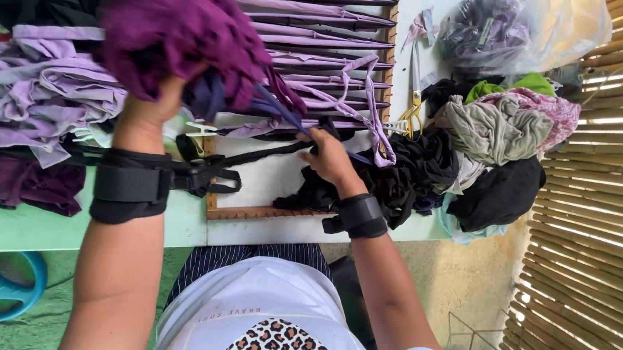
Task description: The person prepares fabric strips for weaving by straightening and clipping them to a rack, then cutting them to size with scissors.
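Left hand [157, 102] clenched on a raised purple fabric bundle [183, 31]; right hand [329, 158] pinching a black strap [269, 152].
The strap runs across the bare white board [263, 182] between both wrists. Folded lilac cloth [47, 87] crowds the left, a black cloth heap [406, 174] the right; yellow-handled scissors [412, 109] lie just beyond.

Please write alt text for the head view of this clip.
Seen from above, a person's left hand lifts a bunch of dark purple cloth while the right hand pinches a black strip on a pale table. Folded lilac cloth, scissors and mixed scraps lie around.
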